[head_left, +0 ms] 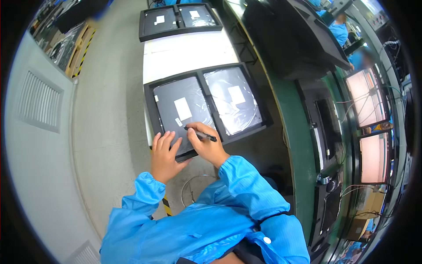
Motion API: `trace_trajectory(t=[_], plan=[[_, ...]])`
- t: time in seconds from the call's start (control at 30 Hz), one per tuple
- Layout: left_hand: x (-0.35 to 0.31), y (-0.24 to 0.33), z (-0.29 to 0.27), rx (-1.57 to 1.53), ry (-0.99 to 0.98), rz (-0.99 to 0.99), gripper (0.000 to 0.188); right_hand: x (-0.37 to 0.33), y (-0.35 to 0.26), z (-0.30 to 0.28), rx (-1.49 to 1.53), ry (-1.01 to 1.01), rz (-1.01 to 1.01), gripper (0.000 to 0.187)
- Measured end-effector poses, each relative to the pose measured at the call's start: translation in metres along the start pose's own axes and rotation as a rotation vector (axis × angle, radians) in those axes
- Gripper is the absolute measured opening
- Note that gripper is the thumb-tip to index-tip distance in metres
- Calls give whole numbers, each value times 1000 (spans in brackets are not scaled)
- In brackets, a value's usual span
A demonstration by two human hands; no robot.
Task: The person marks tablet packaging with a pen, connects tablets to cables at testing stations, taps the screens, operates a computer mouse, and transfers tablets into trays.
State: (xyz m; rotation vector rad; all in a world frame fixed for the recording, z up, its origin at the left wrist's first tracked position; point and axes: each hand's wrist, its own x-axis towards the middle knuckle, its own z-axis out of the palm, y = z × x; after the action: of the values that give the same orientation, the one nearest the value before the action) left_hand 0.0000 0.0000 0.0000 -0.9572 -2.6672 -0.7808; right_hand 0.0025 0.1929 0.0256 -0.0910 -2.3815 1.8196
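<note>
My right hand (209, 147) grips a black marker pen (207, 136), its tip end over the lower part of a dark flat panel (166, 105). A large white label (183, 108) and a small white label (178, 122) are stuck on this panel, just above the pen. My left hand (165, 157) lies with fingers spread on the panel's near left corner, thumb pointing toward the right hand. The panel sits in the left compartment of a black foam tray (248, 132). A second panel (217, 86) under shiny clear film, also labelled, fills the right compartment.
The tray rests on a white table (189, 53); another black tray (180, 32) with two panels stands at its far end. A green workbench (288, 119) with dark equipment and lit monitors (373, 158) runs along the right. A grey vented cabinet (41, 132) is at left.
</note>
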Motion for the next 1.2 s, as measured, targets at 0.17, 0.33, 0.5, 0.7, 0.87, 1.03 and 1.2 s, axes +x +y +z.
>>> trace_trajectory(t=[0.17,0.33,0.5,0.7,0.87,1.03,1.2], plan=[[0,20,3,-26,-14,-74,67,-2,5,-1,-175,121,-25,22],[2,19,-2,-29,4,-37,67,0,5,4,-243,72,41,24],[-5,19,-4,-18,-1,-19,71,-2,8,-2,116,58,140,23],[24,14,-6,-33,8,-29,73,-64,-10,-86,20,166,-48,31],[68,33,-30,46,-218,-87,72,-156,-30,-161,-228,262,-248,29],[243,119,-35,136,194,495,57,-249,-64,-212,-549,457,-245,35],[412,224,-11,68,325,723,83,-332,-78,-273,-1170,652,110,32]])
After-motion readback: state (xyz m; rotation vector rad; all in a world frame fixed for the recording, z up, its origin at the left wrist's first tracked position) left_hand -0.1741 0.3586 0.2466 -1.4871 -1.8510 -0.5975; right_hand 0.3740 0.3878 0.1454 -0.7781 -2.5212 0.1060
